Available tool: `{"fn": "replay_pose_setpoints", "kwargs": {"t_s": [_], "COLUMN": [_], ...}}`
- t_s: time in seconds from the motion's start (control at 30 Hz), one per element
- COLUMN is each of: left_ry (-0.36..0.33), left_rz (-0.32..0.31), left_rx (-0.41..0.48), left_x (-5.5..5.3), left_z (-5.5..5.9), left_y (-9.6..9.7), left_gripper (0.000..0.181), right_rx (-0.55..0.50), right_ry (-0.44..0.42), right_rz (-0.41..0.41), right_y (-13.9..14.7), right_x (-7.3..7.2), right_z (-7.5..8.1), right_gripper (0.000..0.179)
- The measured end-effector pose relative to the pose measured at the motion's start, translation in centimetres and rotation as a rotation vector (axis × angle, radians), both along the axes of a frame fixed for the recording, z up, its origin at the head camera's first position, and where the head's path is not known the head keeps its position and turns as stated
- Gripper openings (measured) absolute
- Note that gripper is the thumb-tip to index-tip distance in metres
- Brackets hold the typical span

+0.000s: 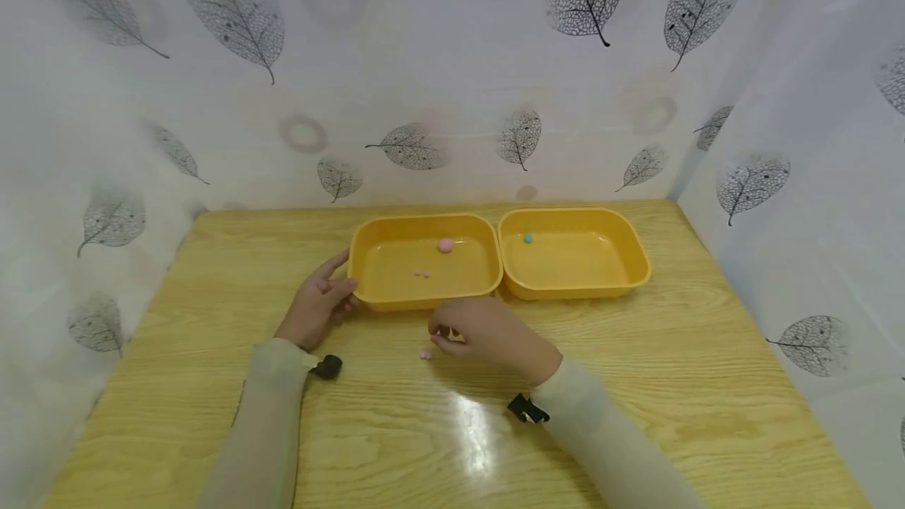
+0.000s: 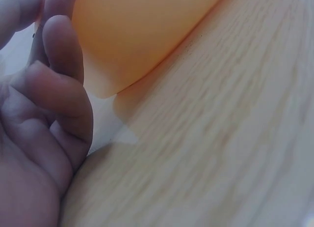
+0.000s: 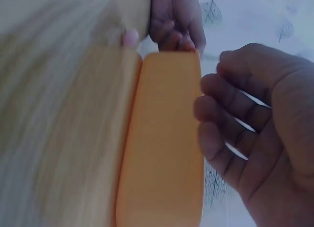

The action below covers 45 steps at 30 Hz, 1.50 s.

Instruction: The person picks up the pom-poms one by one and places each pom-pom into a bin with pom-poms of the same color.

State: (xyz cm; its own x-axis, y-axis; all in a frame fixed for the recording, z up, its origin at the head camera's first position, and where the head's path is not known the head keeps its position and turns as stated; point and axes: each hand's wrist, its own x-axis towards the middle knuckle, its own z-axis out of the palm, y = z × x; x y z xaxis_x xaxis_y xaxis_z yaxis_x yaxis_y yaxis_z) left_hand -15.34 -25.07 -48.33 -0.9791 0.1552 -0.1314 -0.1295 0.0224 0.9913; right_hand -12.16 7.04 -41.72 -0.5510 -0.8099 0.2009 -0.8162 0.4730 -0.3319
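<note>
My left hand (image 1: 318, 303) holds the left end of a yellow plastic tub (image 1: 410, 304), its thumb at the near corner. In the left wrist view, bent fingers (image 2: 64, 50) lie against the tub's wall. My right hand (image 1: 488, 340) is raised in front of that tub with bent fingers, thumb and forefinger tips close together; whether they pinch a bead is unclear. Two tiny pink beads (image 1: 425, 355) lie on the table below those fingertips. Inside the left tub are a larger pink ball (image 1: 445, 245) and two small pink beads (image 1: 421, 273).
A second yellow tub (image 1: 576, 291) stands against the first one's right end, with a small teal bead (image 1: 528, 239) inside. Both are on a wood-grain table (image 1: 382, 446). A white leaf-print curtain (image 1: 452, 77) hangs behind and along both sides.
</note>
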Motion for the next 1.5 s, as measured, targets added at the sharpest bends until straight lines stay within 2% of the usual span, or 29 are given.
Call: {"fn": "replay_pose_setpoints", "kwargs": {"t_s": [0.17,0.27,0.53,1.1,1.5], "left_ry": [-0.003,-0.003,0.004,0.024,0.028], "left_rz": [-0.005,-0.009,-0.018,-0.005,-0.008], "left_rx": [0.006,0.002,0.032,0.003,0.053], "left_x": [0.1,0.1,0.0,0.1,0.0], "left_z": [0.2,0.1,0.0,0.2,-0.1], "left_y": [0.0,0.0,-0.1,0.1,0.1], "left_gripper": [0.068,0.068,0.069,0.067,0.067], "right_rx": [0.151,0.2,0.207,0.196,0.221], "right_ry": [-0.037,-0.049,-0.051,0.01,-0.007], "right_rz": [-0.003,0.009,0.044,0.048,0.055], "right_y": [-1.0,-1.3,-1.5,-1.6,-1.6], "right_x": [0.9,1.1,1.5,1.7,1.7], "right_z": [-1.0,-1.6,-2.6,-2.6,-2.3], "right_gripper": [0.019,0.027,0.027,0.01,0.008]}}
